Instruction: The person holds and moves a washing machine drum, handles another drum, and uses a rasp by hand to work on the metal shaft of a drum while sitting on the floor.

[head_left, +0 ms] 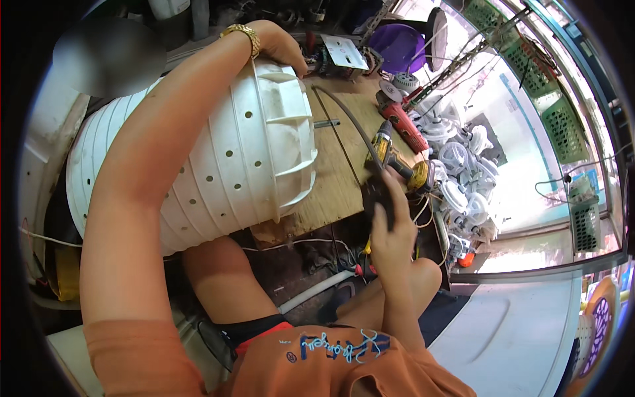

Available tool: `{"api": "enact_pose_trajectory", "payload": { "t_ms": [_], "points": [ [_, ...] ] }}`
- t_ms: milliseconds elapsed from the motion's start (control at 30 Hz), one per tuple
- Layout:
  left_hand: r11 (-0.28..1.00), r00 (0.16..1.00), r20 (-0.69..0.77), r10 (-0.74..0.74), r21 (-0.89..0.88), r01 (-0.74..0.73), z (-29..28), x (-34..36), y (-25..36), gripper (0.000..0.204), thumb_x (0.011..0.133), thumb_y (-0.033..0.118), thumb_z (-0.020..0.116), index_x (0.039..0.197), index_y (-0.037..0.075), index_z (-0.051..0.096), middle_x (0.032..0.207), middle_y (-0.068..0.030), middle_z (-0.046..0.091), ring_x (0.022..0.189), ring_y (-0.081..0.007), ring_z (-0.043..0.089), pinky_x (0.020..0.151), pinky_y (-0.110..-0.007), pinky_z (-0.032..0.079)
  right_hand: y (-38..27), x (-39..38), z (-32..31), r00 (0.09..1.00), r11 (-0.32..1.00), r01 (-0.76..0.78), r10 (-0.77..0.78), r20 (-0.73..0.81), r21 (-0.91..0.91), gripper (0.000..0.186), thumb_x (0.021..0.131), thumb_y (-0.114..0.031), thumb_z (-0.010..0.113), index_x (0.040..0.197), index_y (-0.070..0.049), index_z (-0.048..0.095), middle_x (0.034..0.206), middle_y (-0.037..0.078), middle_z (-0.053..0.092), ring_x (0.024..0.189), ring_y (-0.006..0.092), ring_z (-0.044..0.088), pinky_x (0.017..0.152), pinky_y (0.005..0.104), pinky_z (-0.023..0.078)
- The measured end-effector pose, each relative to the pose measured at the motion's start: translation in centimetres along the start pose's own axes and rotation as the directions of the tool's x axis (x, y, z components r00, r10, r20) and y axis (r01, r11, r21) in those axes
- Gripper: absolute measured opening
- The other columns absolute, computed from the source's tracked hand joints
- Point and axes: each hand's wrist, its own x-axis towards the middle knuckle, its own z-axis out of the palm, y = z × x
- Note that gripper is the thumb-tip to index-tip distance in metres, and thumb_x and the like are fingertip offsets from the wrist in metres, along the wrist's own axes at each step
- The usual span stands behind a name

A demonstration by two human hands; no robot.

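A: Left hand (281, 43), what's it on?
B: Wrapped over the far rim of the white perforated tub (218, 165), fingers curled shut on the edge. Tub lies on its side, closed end resting on the near-left edge of the wooden bench (344, 178), open end off toward the person's left.
A: Right hand (390, 231)?
B: Closed around a dark object (378, 198) at the bench's near edge, can't tell what it is. A dark hose (350, 126) runs from there across the bench top.
A: Where's the tub relative to that grip?
B: Just left of it, near but apart. Yellow drill (397, 162) lies just beyond the right hand, red power tool (400, 122) further toward the far-right corner.
A: Handling tips?
B: My read: keep the left grip firm on the rim so the round tub doesn't roll off the bench edge, and keep the hose clear of the drill.
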Motion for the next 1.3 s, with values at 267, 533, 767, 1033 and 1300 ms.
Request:
{"api": "enact_pose_trajectory", "payload": {
  "t_ms": [267,533,767,1033,1300],
  "points": [
    [0.998,0.998,0.018,0.066,-0.01,-0.065,-0.5,2.0,-0.9,0.035,0.087,0.042,0.061,0.102,0.014,0.076,0.096,-0.0003,0.073,0.074,-0.0144,0.063,0.071,-0.037,0.05,0.3,3.6,2.0,0.997,0.997,-0.028,0.034,0.071,-0.078,0.052,0.095,0.001,0.056,0.146,-0.01,0.054,0.13,0.024,0.066,0.118,0.0365,0.066,0.098,0.0396,0.05],
    [0.995,0.995,0.027,0.1,0.01,-0.1,-0.2,3.2,-0.2,0.033,0.087,0.042,0.06,0.099,0.015,0.075,0.095,0.0012,0.073,0.073,-0.0136,0.063,0.072,-0.037,0.05,1.1,4.9,2.6,0.999,0.999,-0.035,0.036,0.038,-0.033,0.051,0.096,0.0,0.056,0.146,-0.009,0.053,0.133,0.022,0.065,0.119,0.0358,0.066,0.1,0.0382,0.05],
    [0.999,0.998,-0.04,0.044,-0.017,-0.044,0.2,1.1,-0.3,0.032,0.087,0.044,0.063,0.095,0.016,0.077,0.092,0.0001,0.074,0.074,-0.0135,0.063,0.074,-0.036,0.05,-0.2,0.1,-0.7,0.988,0.986,-0.149,0.145,0.061,0.072,0.052,0.096,0.002,0.053,0.146,-0.01,0.053,0.129,0.022,0.067,0.113,0.0342,0.069,0.098,0.0376,0.052],
    [0.996,0.998,0.018,-0.064,-0.06,0.065,0.4,1.1,-0.6,0.036,0.089,0.038,0.061,0.11,0.013,0.076,0.1,0.0006,0.072,0.087,-0.0149,0.061,0.081,-0.033,0.049,-0.3,-0.4,-0.5,0.997,0.998,-0.06,0.059,0.046,0.033,0.053,0.095,0.004,0.053,0.146,-0.01,0.053,0.121,0.026,0.067,0.113,0.0371,0.068,0.096,0.0414,0.05],
    [0.998,0.998,-0.03,0.059,-0.024,-0.059,0.0,2.4,-1.3,0.035,0.085,0.044,0.065,0.095,0.013,0.078,0.091,0.0002,0.075,0.07,-0.014,0.066,0.071,-0.036,0.052,0.9,3.8,3.0,0.996,0.995,0.077,-0.073,0.052,-0.063,0.051,0.096,0.0,0.055,0.146,-0.009,0.053,0.131,0.023,0.065,0.117,0.038,0.066,0.098,0.0385,0.05]
  ]
}}
